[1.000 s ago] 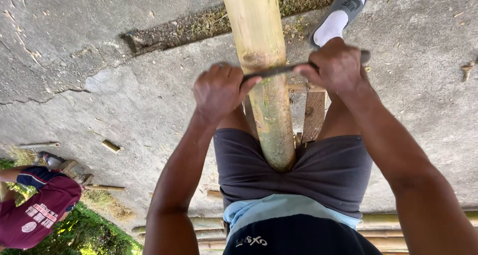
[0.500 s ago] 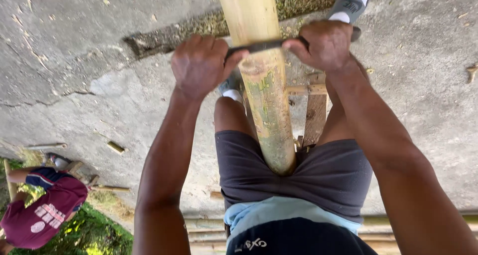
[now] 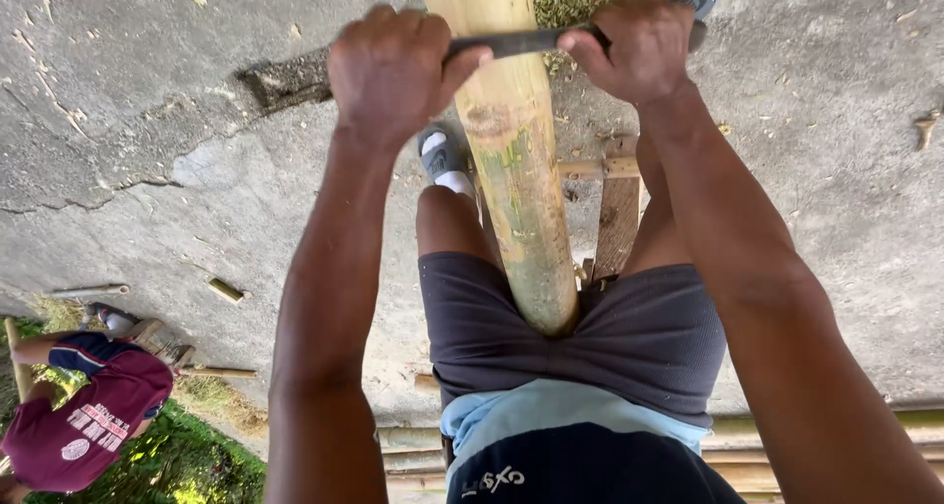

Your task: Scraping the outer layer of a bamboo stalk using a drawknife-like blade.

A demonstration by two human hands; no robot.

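A thick bamboo pole (image 3: pixel 516 179) runs from between my thighs up out of the top of the view. A dark metal blade (image 3: pixel 511 42) lies crosswise on the pole near the top. My left hand (image 3: pixel 393 66) grips the blade's left end and my right hand (image 3: pixel 639 52) grips its right end, both arms stretched out. The pole's surface below the blade looks scraped, pale yellow with green patches.
A wooden frame (image 3: pixel 618 209) stands under the pole by my right leg. Cracked concrete ground (image 3: pixel 177 150) surrounds me, with bamboo scraps (image 3: pixel 224 290). Another person in a maroon shirt (image 3: pixel 84 425) crouches at lower left on grass. More bamboo poles (image 3: pixel 413 445) lie behind me.
Both hands have pushed the blade farther up along the pole, away from my body, and my arms are now more extended.
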